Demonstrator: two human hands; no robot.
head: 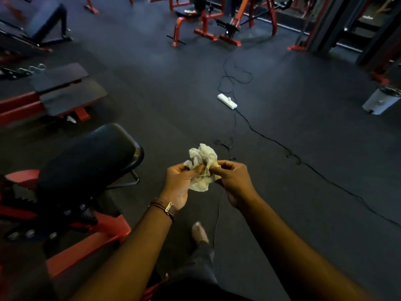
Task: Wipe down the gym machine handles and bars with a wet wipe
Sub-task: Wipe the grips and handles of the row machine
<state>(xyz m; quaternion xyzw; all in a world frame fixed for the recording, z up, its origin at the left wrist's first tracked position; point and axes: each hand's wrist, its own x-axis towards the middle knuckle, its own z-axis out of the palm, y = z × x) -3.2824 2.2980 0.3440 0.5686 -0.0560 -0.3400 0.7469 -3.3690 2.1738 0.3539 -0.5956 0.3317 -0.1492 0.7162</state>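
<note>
A crumpled, dirty white wet wipe (202, 161) is held in front of me between both hands, above the dark floor. My left hand (179, 183), with a brown watch at the wrist, grips its left side. My right hand (235, 181) pinches its right side with thumb and fingers. To my left stands a red-framed gym machine (86, 242) with a black padded seat (89, 157). No handle or bar is touched by the wipe.
A white power strip (227, 101) lies on the floor ahead, with a black cable (282, 146) running toward the right. Red benches and machines (208, 25) stand at the back and left. A white bin (380, 101) sits at right. My foot (199, 232) is below my hands.
</note>
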